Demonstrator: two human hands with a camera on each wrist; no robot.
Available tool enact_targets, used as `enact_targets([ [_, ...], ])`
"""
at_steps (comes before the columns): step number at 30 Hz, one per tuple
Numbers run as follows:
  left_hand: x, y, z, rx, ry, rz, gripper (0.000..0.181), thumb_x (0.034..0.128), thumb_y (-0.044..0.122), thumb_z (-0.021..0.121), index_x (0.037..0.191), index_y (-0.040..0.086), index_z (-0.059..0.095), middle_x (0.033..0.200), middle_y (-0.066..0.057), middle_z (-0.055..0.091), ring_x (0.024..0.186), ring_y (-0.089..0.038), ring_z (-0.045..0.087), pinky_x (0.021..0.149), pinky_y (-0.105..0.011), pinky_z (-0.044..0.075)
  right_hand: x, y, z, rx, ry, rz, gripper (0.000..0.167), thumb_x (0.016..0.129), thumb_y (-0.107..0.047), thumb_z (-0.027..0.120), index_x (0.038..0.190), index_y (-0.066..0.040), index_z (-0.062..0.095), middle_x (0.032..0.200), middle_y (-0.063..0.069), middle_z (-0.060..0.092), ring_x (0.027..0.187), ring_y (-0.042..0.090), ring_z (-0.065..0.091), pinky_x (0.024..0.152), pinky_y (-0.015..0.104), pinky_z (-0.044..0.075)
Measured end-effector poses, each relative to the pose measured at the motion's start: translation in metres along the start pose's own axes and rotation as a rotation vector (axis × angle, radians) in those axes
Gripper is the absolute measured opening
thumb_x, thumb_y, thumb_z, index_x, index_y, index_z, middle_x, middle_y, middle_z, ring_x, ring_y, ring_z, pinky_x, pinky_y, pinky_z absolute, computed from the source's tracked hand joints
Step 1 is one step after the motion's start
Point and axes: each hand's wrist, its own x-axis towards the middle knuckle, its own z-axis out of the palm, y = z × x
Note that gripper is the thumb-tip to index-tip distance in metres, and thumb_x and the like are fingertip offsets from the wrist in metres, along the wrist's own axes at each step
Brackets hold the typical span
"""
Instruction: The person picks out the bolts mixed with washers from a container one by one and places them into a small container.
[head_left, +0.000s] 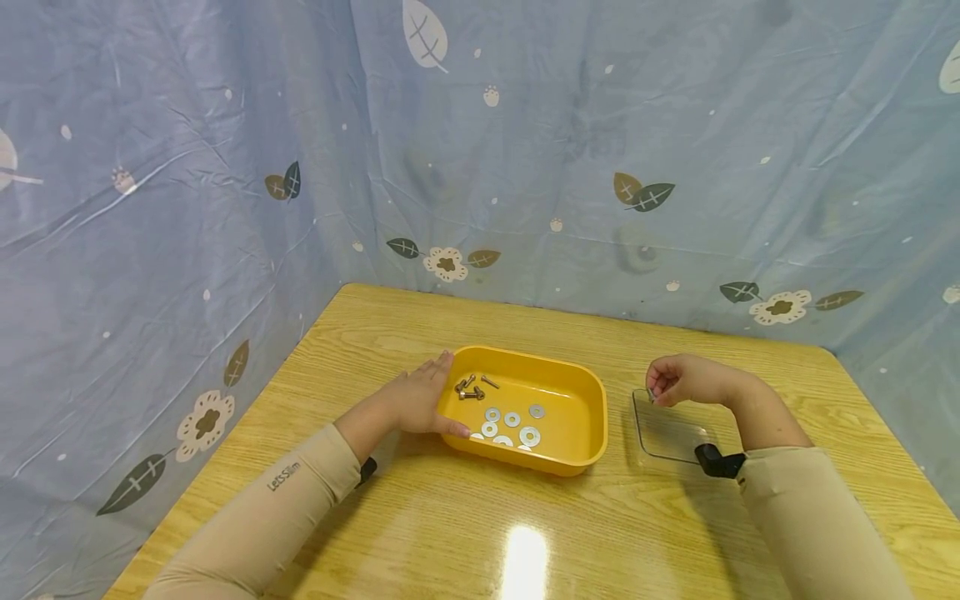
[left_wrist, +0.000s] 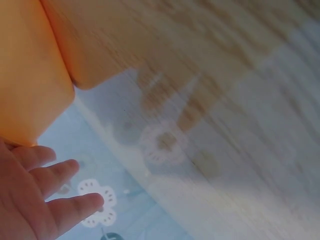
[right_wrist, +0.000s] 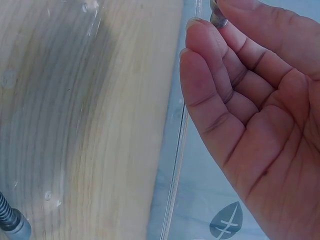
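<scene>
My left hand (head_left: 420,402) rests against the left end of a yellow plastic tray (head_left: 588,408), thumb at its near rim. In the left wrist view the fingers (left_wrist: 75,202) are extended beside the tray's orange-looking wall (left_wrist: 30,70). Several small bolts (head_left: 471,395) lie at the tray's left, and several flat washers (head_left: 529,436) are spread over its near half. My right hand (head_left: 690,381) pinches a small metal bolt (right_wrist: 218,19) between thumb and fingertips; its threaded end shows, the rest is hidden. That hand is above a clear rectangular container (head_left: 663,437), right of the tray.
All of this stands on a wood-grain table (head_left: 450,517). A blue curtain (head_left: 525,167) with leaf and flower prints hangs behind and to the left. A dark ribbed piece (right_wrist: 10,220) with a rounded grey end shows in the right wrist view's lower left corner.
</scene>
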Motion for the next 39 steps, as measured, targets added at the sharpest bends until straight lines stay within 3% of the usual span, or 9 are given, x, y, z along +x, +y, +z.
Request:
enact_targets([
  [13, 0.0, -0.001, 0.002, -0.004, 0.006, -0.001, 0.129, 0.0595, 0.086, 0.044, 0.146, 0.002, 0.0, 0.152, -0.013, 0.003, 0.138, -0.029, 0.015, 0.103, -0.055, 0.023, 0.0, 0.0, -0.001, 0.008, -0.019, 0.036, 0.023, 0.084, -0.004, 0.06, 0.1, 0.011, 0.051, 0.083, 0.011, 0.055, 0.074, 0.017, 0.051, 0.069, 0.038, 0.046],
  [21, 0.001, -0.001, 0.002, 0.005, 0.01, 0.008, 0.129, 0.0602, 0.086, 0.044, 0.146, 0.001, -0.001, 0.152, -0.014, 0.003, 0.138, -0.03, 0.016, 0.104, -0.053, 0.023, -0.001, -0.006, -0.003, -0.005, -0.03, 0.034, 0.024, 0.086, -0.009, 0.061, 0.101, 0.008, 0.052, 0.086, 0.01, 0.056, 0.077, 0.018, 0.052, 0.072, 0.038, 0.046],
  [30, 0.002, -0.002, 0.002, 0.0, 0.008, -0.001, 0.129, 0.0596, 0.086, 0.045, 0.146, 0.002, -0.001, 0.152, -0.013, 0.003, 0.138, -0.029, 0.016, 0.104, -0.054, 0.023, 0.006, -0.018, -0.009, -0.034, 0.047, -0.029, 0.02, 0.087, -0.014, 0.062, 0.1, -0.001, 0.055, 0.091, 0.009, 0.057, 0.082, 0.02, 0.056, 0.075, 0.034, 0.048],
  [39, 0.002, -0.002, 0.003, -0.016, 0.0, -0.01, 0.129, 0.0602, 0.084, 0.047, 0.146, 0.002, -0.002, 0.152, -0.013, 0.002, 0.138, -0.03, 0.016, 0.103, -0.056, 0.022, 0.022, -0.045, -0.008, -0.002, 0.102, -0.083, 0.024, 0.088, -0.015, 0.062, 0.105, 0.0, 0.054, 0.096, 0.012, 0.057, 0.087, 0.022, 0.057, 0.075, 0.027, 0.049],
])
